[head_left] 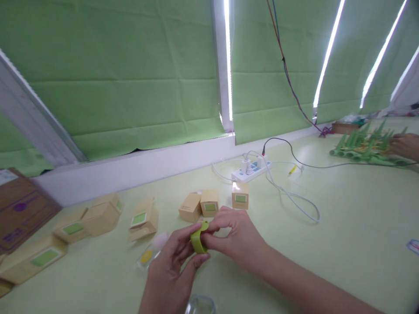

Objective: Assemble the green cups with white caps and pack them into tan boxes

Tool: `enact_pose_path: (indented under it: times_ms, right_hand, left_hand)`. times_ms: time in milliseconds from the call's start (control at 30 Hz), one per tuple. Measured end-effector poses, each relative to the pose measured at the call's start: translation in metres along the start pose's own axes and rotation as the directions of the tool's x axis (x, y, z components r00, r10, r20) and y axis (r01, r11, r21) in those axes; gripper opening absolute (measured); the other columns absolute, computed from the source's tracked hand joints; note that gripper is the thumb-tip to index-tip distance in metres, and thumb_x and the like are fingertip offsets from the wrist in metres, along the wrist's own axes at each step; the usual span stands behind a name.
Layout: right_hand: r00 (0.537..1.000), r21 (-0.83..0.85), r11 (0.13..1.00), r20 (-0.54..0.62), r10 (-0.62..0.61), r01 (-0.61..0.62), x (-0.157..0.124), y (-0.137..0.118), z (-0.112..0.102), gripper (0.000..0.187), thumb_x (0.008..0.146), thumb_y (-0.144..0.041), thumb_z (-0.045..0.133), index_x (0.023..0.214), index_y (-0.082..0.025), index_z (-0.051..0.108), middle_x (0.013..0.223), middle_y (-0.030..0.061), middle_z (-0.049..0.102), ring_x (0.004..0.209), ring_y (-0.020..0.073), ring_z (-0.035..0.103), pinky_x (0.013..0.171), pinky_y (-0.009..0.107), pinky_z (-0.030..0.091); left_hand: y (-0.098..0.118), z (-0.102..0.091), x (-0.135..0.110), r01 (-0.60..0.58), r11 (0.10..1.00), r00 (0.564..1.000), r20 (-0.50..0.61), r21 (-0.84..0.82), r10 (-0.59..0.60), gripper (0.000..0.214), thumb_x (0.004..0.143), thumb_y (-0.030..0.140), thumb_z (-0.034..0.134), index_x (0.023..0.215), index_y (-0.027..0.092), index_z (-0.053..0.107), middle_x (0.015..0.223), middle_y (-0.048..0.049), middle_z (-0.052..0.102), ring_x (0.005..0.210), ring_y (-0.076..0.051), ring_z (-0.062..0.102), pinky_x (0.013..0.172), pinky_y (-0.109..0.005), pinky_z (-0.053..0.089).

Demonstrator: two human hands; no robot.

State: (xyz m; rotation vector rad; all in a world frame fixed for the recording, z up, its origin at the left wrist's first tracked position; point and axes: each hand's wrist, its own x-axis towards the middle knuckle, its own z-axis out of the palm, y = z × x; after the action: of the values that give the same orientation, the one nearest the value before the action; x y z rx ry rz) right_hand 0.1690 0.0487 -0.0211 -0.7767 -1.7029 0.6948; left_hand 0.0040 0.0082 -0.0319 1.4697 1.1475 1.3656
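Between my two hands is a small curved olive-green band [197, 240], looped like a wrist strap; its exact kind is unclear. My left hand [172, 272] grips it from the left, fingers behind and thumb below. From the right, my right hand [240, 240] pinches its upper end between thumb and fingers. Just left of my left hand lies a clear container [146, 257] with a yellow round mark and a pale pink end, partly covered by the hand. Below my hands, a clear rounded object [200, 304] is cut off by the frame's lower edge.
Small tan boxes with green labels stand on the table, including an open-flapped one [144, 220] and another [240, 196]. A white power strip [251, 170] trails cables. At far left sits a brown carton [24, 213]. Another person's hand [406, 144] touches green cones [363, 144].
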Motion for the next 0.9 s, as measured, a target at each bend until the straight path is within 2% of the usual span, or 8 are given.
enact_pose_path:
  times_ms: [67,167,300,367,533,667,767,900]
  right_hand:
    - [1.0,0.001,1.0,-0.018,0.017,-0.017,-0.001,0.0,0.002,0.012,0.075,-0.008,0.078,0.068,-0.017,0.081,0.058,-0.0005,0.067,0.06,0.0131,0.057,0.062,0.025,0.043]
    - [0.999,0.012,0.999,-0.01,0.038,-0.038,-0.001,-0.001,0.003,0.012,0.076,-0.008,0.078,0.069,-0.018,0.081,0.057,-0.0009,0.067,0.061,0.0134,0.058,0.062,0.024,0.044]
    - [0.997,0.023,0.999,0.077,0.024,-0.026,0.001,-0.005,-0.003,0.01,0.081,-0.013,0.076,0.079,-0.021,0.083,0.069,-0.0002,0.075,0.068,0.0148,0.062,0.069,0.026,0.047]
    - [0.994,0.005,1.0,0.111,0.026,-0.027,0.002,-0.007,-0.008,0.013,0.084,-0.014,0.072,0.086,-0.022,0.082,0.078,0.0008,0.078,0.074,0.016,0.064,0.072,0.028,0.048]
    - [0.993,0.057,0.992,0.001,0.117,-0.117,0.003,-0.005,-0.014,0.015,0.087,-0.023,0.069,0.099,-0.018,0.077,0.092,0.0058,0.079,0.083,0.0187,0.07,0.08,0.032,0.054]
    - [0.974,0.088,0.976,0.123,0.188,-0.2,0.0,-0.006,-0.01,0.048,0.08,-0.033,0.078,0.125,-0.019,0.067,0.108,0.0076,0.076,0.092,0.0209,0.07,0.084,0.036,0.057]
    - [0.965,0.047,0.975,0.161,0.209,-0.219,-0.001,-0.009,-0.007,0.043,0.077,-0.029,0.08,0.118,-0.02,0.071,0.103,0.0058,0.077,0.092,0.0219,0.069,0.087,0.038,0.055]
    - [0.973,0.186,0.959,0.128,0.192,-0.213,0.0,-0.007,-0.008,0.038,0.081,-0.032,0.077,0.116,-0.018,0.072,0.1,0.007,0.076,0.089,0.0212,0.071,0.088,0.039,0.057]
  left_hand:
    - [-0.001,0.001,-0.001,-0.009,1.0,0.999,-0.031,-0.005,0.009,0.034,0.076,0.017,0.075,0.108,0.029,0.071,0.112,-0.0001,0.076,0.102,-0.021,0.074,0.093,-0.031,0.06]
    - [-0.003,0.0,0.0,-0.003,1.0,1.0,-0.021,0.017,0.003,0.036,0.076,0.018,0.076,0.11,0.029,0.071,0.112,0.0008,0.076,0.101,-0.02,0.074,0.091,-0.03,0.061]
    - [-0.002,-0.006,0.005,0.019,1.0,0.999,0.034,0.009,-0.019,0.041,0.076,0.023,0.079,0.115,0.026,0.067,0.119,-0.0032,0.075,0.102,-0.023,0.075,0.09,-0.033,0.063]
    - [-0.001,-0.008,0.007,0.017,1.0,0.999,0.044,-0.014,-0.017,0.045,0.075,0.026,0.08,0.117,0.024,0.066,0.124,-0.006,0.072,0.107,-0.026,0.073,0.094,-0.037,0.061]
    - [0.001,-0.009,0.008,-0.012,1.0,1.0,-0.013,0.002,0.012,0.051,0.078,0.031,0.079,0.125,0.022,0.061,0.124,-0.0086,0.069,0.11,-0.027,0.071,0.102,-0.045,0.055]
    - [0.004,-0.007,0.005,-0.126,0.976,0.992,0.04,0.176,0.121,0.039,0.084,0.027,0.073,0.123,0.026,0.066,0.114,-0.0058,0.068,0.107,-0.024,0.07,0.097,-0.041,0.057]
    - [0.005,-0.008,0.005,-0.168,0.953,0.985,0.07,0.253,0.155,0.038,0.083,0.025,0.073,0.12,0.03,0.07,0.109,-0.0037,0.068,0.104,-0.022,0.069,0.094,-0.036,0.057]
    - [0.003,-0.014,0.007,-0.031,0.992,0.999,-0.015,0.119,0.033,0.033,0.086,0.037,0.07,0.119,0.03,0.069,0.097,-0.0008,0.073,0.088,-0.016,0.071,0.081,-0.027,0.059]
